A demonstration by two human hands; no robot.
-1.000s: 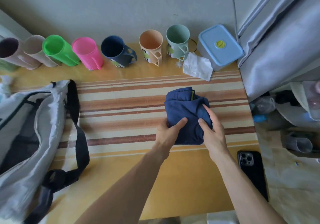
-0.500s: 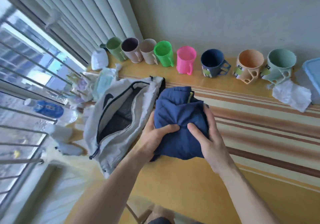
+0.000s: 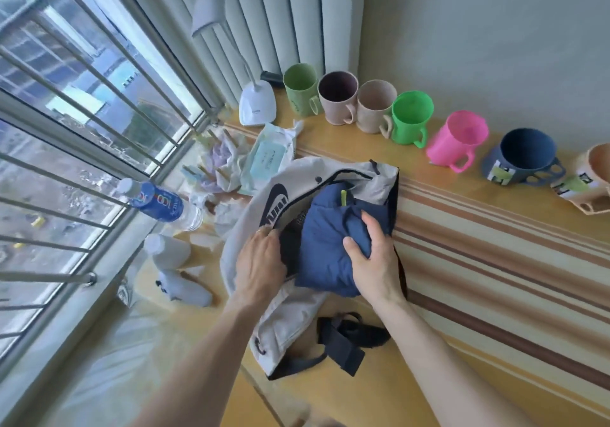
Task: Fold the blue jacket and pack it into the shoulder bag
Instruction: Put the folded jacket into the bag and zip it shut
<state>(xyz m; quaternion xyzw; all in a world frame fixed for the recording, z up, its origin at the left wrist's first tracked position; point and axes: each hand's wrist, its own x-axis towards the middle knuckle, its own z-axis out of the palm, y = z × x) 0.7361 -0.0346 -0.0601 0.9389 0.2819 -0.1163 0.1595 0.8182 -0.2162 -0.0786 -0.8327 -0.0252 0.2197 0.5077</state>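
A: We record the blue jacket (image 3: 333, 245) folded into a compact bundle, lying partly inside the open mouth of the shoulder bag (image 3: 264, 188) on the surface (image 3: 495, 377). The right hand (image 3: 374, 261) is closed around its near edge; the left hand (image 3: 259, 263) grips the bag's rim, drawing it open

B: Handling?

A: We judge it light, soft and springy, likely to unfold if released. We advise holding across the folded layers and pressing it down past the zip
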